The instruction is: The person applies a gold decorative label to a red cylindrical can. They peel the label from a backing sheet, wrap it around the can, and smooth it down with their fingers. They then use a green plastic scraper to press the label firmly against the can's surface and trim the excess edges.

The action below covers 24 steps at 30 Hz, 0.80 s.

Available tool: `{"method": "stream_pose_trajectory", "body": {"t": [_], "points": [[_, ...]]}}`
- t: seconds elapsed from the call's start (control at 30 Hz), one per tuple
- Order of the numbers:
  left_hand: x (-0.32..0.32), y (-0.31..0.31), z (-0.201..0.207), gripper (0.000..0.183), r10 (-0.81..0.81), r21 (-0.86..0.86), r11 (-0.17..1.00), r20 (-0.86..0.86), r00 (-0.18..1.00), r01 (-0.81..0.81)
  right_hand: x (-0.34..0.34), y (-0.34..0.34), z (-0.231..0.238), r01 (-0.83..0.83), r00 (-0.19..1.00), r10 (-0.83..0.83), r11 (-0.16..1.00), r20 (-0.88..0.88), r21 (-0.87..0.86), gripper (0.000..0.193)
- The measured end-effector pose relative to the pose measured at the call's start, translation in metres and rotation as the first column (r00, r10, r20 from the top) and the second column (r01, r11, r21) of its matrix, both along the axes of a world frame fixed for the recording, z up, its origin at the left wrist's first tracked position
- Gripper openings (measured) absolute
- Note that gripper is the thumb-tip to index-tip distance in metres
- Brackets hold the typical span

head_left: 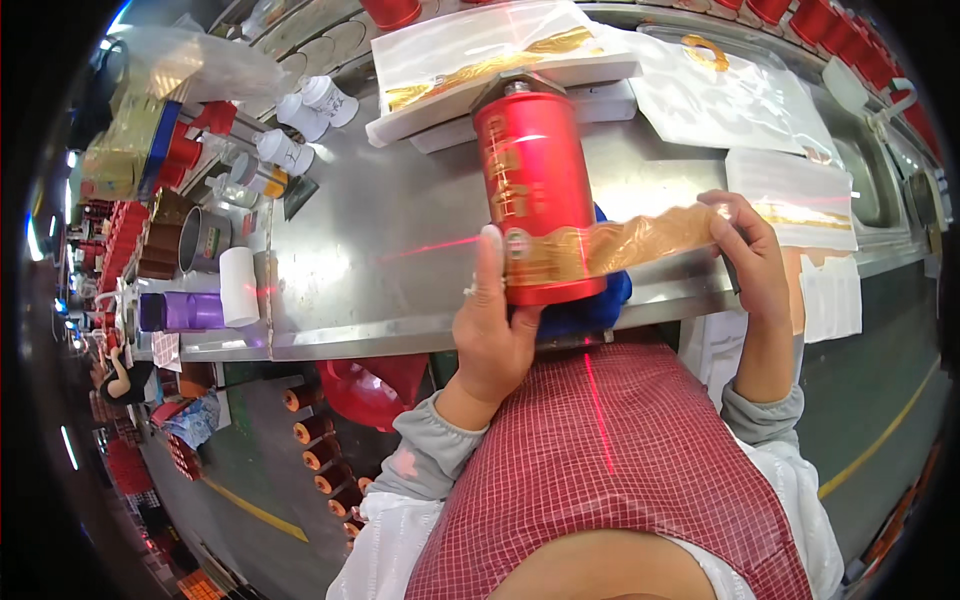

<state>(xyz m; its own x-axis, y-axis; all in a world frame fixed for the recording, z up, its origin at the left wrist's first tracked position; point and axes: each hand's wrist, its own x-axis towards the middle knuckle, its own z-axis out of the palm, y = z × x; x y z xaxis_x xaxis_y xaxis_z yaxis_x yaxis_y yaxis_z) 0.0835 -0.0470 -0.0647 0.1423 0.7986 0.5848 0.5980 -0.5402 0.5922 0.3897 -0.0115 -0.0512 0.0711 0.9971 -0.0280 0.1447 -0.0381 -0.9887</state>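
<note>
Application of a gold strip to a red can, seen from above. The red can lies over the steel bench, its narrow neck pointing away from the person and its base toward the apron; a blue cloth shows beside and below its lower end. The gold strip lies flat across the can's lower part and runs off its right side as a free, slightly rippled band.

Left hand: at the can's lower left. One digit stands upright along the can's left side, its tip beside the strip's left end; a shorter digit lies by the lower rim, apart from the first. The position of the remaining fingers cannot be told. Right hand: well apart from the can, thumb and forefinger pinching the strip's far end, so that the band spans the gap between can and fingertips.

Surroundings: beyond the can, a white tray bears further gold pieces; to its right lies a white sheet with a gold ring. At the bench's left stand white bottles, a white roll and a purple container.
</note>
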Motion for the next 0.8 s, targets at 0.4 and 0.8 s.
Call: {"method": "stream_pose_trajectory", "body": {"t": [0.4, 0.8], "points": [[0.013, 0.003, 0.033, 0.071, -0.039, 0.067, 0.996, -0.268, 0.963, 0.059, 0.006, -0.001, -0.002, -0.09, 0.98, 0.084, 0.996, -0.18, -0.025, 0.022], [0.017, -0.001, 0.048, 0.067, 0.024, 0.104, 0.994, -0.556, 0.831, 0.041, -0.004, 0.008, -0.005, -0.188, 0.973, 0.185, 0.982, -0.138, -0.014, 0.02]]}}
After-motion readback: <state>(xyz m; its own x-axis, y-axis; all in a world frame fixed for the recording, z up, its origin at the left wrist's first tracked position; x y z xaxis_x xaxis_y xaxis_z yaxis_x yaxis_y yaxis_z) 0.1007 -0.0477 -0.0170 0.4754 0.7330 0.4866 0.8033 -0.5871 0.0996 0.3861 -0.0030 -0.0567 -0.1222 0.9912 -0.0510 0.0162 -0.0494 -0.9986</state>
